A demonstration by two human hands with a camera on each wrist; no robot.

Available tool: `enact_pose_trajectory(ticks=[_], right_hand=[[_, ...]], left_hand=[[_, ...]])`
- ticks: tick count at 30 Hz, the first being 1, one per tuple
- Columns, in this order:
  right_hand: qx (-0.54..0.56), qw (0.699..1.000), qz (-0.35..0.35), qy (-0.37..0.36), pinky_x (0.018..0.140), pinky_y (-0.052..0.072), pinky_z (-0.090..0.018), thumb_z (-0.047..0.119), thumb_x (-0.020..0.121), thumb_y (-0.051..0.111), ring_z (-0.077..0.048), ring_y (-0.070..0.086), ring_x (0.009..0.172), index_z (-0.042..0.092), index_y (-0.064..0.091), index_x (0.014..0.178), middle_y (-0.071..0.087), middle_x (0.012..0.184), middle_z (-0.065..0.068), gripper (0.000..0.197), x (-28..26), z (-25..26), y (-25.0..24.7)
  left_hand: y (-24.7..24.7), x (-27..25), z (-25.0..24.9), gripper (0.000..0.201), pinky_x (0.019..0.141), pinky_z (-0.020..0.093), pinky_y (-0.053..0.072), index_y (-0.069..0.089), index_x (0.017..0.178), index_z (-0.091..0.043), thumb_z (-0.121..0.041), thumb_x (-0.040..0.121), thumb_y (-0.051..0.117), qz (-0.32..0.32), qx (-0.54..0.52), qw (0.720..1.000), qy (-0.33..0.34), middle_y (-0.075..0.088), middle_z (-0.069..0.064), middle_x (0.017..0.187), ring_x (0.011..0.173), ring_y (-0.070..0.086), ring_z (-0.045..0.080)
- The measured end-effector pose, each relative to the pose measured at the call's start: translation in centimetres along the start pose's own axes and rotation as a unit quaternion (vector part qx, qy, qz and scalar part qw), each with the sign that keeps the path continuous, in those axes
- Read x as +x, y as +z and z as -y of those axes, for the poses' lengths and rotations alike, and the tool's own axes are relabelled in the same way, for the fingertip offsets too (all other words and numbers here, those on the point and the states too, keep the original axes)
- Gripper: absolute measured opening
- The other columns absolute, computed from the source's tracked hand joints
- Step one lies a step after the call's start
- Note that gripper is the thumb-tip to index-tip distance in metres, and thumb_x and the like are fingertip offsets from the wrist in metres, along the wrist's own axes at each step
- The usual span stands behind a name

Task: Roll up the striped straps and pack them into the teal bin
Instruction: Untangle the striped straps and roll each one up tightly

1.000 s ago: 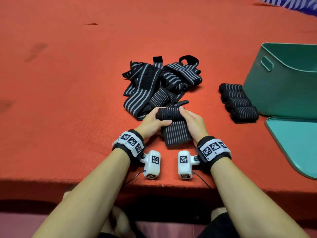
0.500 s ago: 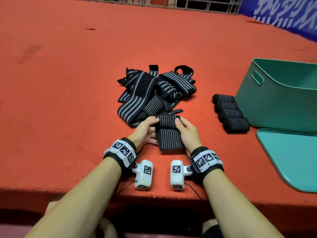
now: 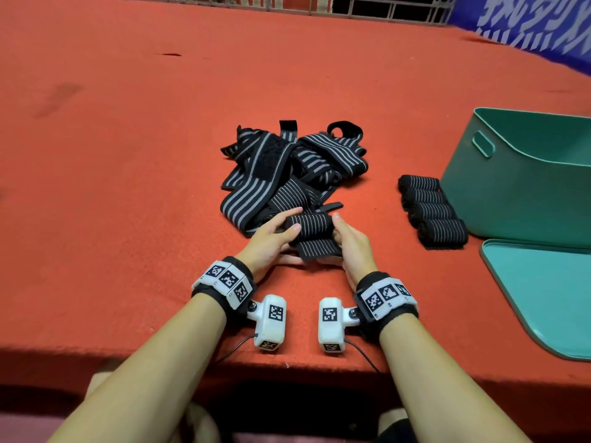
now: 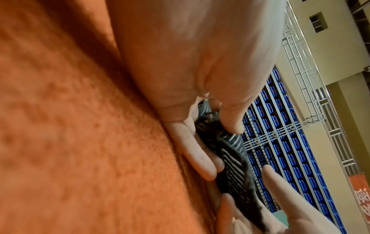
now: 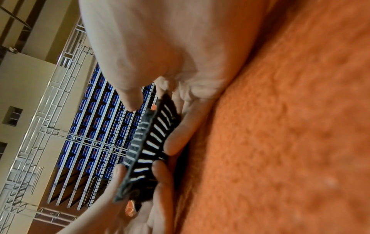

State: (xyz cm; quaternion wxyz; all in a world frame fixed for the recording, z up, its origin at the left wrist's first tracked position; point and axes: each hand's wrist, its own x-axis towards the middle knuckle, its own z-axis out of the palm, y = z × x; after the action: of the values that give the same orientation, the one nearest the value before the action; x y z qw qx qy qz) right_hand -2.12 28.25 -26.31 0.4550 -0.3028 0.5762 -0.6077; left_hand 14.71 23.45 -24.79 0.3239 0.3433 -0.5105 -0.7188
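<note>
A black strap with thin grey stripes is partly rolled, and both hands hold it just above the red table. My left hand grips the roll's left end, thumb on top; the same strap runs between its thumb and fingers. My right hand grips the right end, and the strap's flat tail lies over its fingers. A loose pile of striped straps lies just beyond the hands. Several rolled straps sit in a row beside the teal bin at the right.
A teal lid lies flat on the red table, in front of the bin. The table's near edge runs just behind my wrists. A railing and a blue banner stand beyond the far edge.
The flat tail toward me has grown shorter and the roll thicker. Both hands have lifted the strap slightly off the table.
</note>
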Motion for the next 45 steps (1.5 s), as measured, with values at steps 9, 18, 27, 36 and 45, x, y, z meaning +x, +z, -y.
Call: enact_pose_trajectory(ticks=[9, 18, 27, 36, 45], right_hand=[[0.065, 0.998, -0.002, -0.021, 0.068, 0.061, -0.031, 0.005, 0.095, 0.068, -0.015, 0.071, 0.086, 0.005, 0.063, 0.120, 0.075, 0.094, -0.003, 0.026, -1.2, 0.5, -0.4], [0.122, 0.992, -0.002, -0.019, 0.075, 0.060, -0.039, -0.019, 0.083, 0.057, -0.025, 0.064, 0.098, 0.009, 0.061, 0.104, 0.067, 0.101, -0.012, 0.035, -1.7, 0.7, -1.0], [0.147, 0.989, 0.002, -0.005, 0.073, 0.058, -0.032, 0.000, 0.093, 0.063, -0.020, 0.066, 0.101, 0.008, 0.060, 0.125, 0.071, 0.109, -0.009, 0.033, -1.5, 0.9, -0.8], [0.059, 0.998, 0.017, 0.005, 0.077, 0.064, -0.031, 0.010, 0.095, 0.070, -0.026, 0.075, 0.102, 0.001, 0.066, 0.125, 0.077, 0.109, -0.014, 0.031, -1.6, 0.7, -0.4], [0.070, 0.998, -0.002, 0.000, 0.073, 0.063, -0.030, 0.013, 0.098, 0.068, -0.024, 0.075, 0.101, 0.005, 0.066, 0.120, 0.076, 0.110, -0.013, 0.024, -1.7, 0.9, -0.5]], left_hand=[[0.3, 0.1, -0.4, 0.042, 0.065, 0.036, 0.061, 0.054, 0.142, -0.018, -0.016, 0.101, 0.058, -0.013, -0.023, 0.999, -0.029, 0.073, 0.006, 0.106, 0.076, 0.072, 0.013], [1.0, 0.5, -0.3, 0.043, 0.070, 0.038, 0.063, 0.060, 0.128, -0.008, -0.043, 0.103, 0.056, -0.021, 0.065, 0.997, -0.034, 0.078, 0.007, 0.092, 0.080, 0.076, 0.020], [0.4, 0.6, 0.2, 0.029, 0.068, 0.033, 0.064, 0.058, 0.129, -0.004, -0.019, 0.104, 0.057, -0.030, 0.041, 0.999, -0.017, 0.069, 0.010, 0.110, 0.090, 0.075, 0.016], [0.4, 0.5, 0.5, 0.027, 0.073, 0.029, 0.063, 0.059, 0.127, -0.003, -0.006, 0.101, 0.059, -0.078, 0.008, 0.997, 0.003, 0.069, 0.012, 0.106, 0.085, 0.073, 0.017], [0.8, 0.6, 0.0, 0.032, 0.074, 0.037, 0.065, 0.063, 0.126, -0.007, -0.021, 0.097, 0.068, -0.050, 0.010, 0.998, -0.023, 0.073, 0.010, 0.113, 0.089, 0.075, 0.015]])
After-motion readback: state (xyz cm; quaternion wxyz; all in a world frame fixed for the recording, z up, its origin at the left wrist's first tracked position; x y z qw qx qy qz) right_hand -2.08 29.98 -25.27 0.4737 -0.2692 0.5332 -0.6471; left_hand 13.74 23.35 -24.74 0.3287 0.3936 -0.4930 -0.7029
